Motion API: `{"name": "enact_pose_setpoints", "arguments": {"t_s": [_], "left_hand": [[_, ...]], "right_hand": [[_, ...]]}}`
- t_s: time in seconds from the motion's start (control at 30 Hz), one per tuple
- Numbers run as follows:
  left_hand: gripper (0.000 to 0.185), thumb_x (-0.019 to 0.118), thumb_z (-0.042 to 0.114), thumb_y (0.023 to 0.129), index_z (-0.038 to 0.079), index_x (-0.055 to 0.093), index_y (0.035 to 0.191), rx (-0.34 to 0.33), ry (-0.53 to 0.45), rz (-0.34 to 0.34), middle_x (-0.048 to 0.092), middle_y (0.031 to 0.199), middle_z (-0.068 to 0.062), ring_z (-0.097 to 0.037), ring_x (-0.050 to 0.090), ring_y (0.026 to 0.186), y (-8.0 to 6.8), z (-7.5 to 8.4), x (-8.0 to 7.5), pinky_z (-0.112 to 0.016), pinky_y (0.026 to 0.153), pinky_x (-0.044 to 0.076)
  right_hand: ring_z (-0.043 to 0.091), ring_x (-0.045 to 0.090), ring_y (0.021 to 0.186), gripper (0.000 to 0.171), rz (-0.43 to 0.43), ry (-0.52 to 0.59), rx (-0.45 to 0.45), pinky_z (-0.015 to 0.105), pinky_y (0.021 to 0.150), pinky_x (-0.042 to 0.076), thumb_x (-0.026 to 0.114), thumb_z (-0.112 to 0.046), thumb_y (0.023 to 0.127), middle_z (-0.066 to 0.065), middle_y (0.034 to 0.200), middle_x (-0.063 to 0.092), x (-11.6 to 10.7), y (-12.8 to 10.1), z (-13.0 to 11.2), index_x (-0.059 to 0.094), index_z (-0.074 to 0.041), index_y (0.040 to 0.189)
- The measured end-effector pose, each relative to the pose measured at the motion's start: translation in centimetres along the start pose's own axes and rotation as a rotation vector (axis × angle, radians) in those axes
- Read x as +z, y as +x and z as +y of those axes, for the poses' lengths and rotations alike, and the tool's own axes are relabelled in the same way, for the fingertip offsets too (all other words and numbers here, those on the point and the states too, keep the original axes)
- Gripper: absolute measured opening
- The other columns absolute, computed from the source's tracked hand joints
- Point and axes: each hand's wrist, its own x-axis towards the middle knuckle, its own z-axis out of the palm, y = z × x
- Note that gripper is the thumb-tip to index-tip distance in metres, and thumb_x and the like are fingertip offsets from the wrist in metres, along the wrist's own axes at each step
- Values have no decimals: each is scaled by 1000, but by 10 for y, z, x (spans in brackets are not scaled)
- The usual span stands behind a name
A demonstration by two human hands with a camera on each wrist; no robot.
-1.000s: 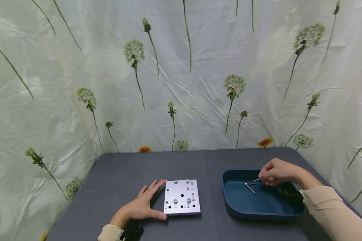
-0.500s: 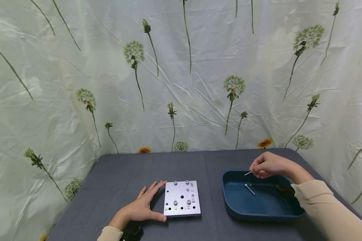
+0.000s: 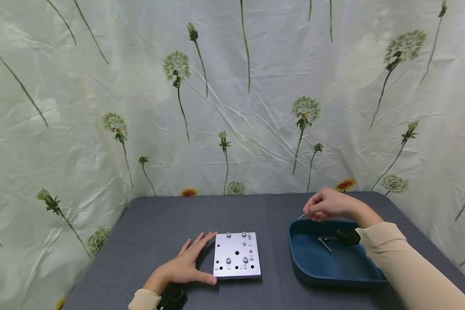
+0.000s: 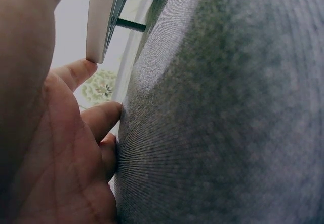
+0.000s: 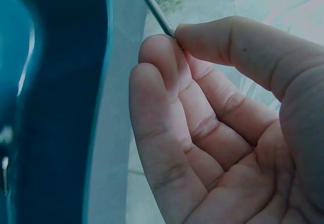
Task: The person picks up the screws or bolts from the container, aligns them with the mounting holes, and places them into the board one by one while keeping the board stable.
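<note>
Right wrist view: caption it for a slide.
Right hand pinches a threaded screw between thumb and fingertips beside the blue tray.

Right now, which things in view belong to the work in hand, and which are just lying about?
In use:
- threaded screw, pinched by the right hand above the tray's far rim
- metal plate with holes and fitted screws, steadied by the left hand

Lying about:
- blue tray
- long bolt in the tray
- grey table
- dandelion-print cloth behind
</note>
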Motion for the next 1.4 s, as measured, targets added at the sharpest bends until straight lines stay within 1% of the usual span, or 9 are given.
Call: {"name": "enact_pose_setpoints", "arguments": {"t_s": [0.2, 0.3, 0.4, 0.53, 0.73, 0.87, 1.03, 1.13, 1.4], "left_hand": [[120, 95, 49, 79, 22, 25, 173, -2, -7, 4, 21, 180, -15, -48, 7, 168, -1, 1, -2, -82, 124, -3], [120, 94, 51, 79, 23, 24, 173, 0, -13, -9, 20, 180, -14, -48, 6, 168, -1, 1, -2, -82, 125, -3], [120, 93, 52, 80, 24, 23, 173, 6, -22, -23, 19, 181, -13, -47, 6, 168, -1, -1, -3, -81, 125, -4], [120, 94, 50, 80, 24, 23, 174, 12, -24, -19, 19, 181, -11, -47, 5, 168, 0, -3, -2, -82, 125, -4], [121, 95, 47, 80, 25, 21, 174, 13, -17, -10, 18, 181, -11, -46, 4, 168, 0, -3, -2, -82, 124, -6], [122, 95, 48, 79, 25, 22, 174, 6, -19, -9, 19, 181, -11, -46, 5, 168, 0, -3, -1, -82, 124, -7], [121, 95, 49, 80, 25, 22, 174, 1, -15, -12, 19, 181, -10, -46, 5, 168, 0, -3, 0, -82, 124, -5], [121, 94, 49, 80, 25, 22, 174, 4, -15, -14, 19, 181, -11, -47, 6, 168, -1, -3, 1, -82, 124, -5], [120, 93, 51, 81, 24, 22, 174, 10, -22, -17, 18, 181, -11, -47, 5, 168, -1, -1, -1, -82, 124, -5]], "right_hand": [[13, 67, 85, 25, 15, -30, -26, 28, 81, 62, 64, -12, 104, 1, 92, 75, 5, 12, -17, 76, 6, 115], [14, 69, 88, 27, 13, -28, -26, 32, 87, 63, 65, -13, 104, 1, 95, 76, 7, 16, -22, 75, 8, 118], [15, 70, 89, 27, 20, -28, -20, 33, 89, 63, 65, -13, 104, 1, 96, 77, 9, 21, -24, 75, 8, 118], [13, 70, 88, 27, 17, -33, -37, 30, 86, 63, 66, -14, 104, 2, 97, 77, 11, 28, -26, 76, 7, 117], [14, 70, 88, 30, 8, -40, -54, 30, 86, 62, 67, -15, 103, 1, 96, 77, 19, 41, -34, 75, 9, 119], [13, 70, 86, 26, 9, -41, -53, 29, 84, 63, 68, -14, 104, 2, 93, 77, 26, 50, -37, 77, 7, 117], [11, 70, 85, 23, 14, -48, -50, 27, 82, 63, 69, -14, 104, 7, 95, 78, 35, 58, -44, 79, 4, 114], [10, 71, 85, 24, 9, -60, -61, 28, 83, 63, 70, -16, 104, 9, 97, 79, 41, 61, -50, 79, 3, 114], [12, 72, 85, 22, -8, -69, -98, 31, 85, 64, 71, -15, 103, 5, 94, 79, 54, 72, -59, 80, 3, 113]]}}
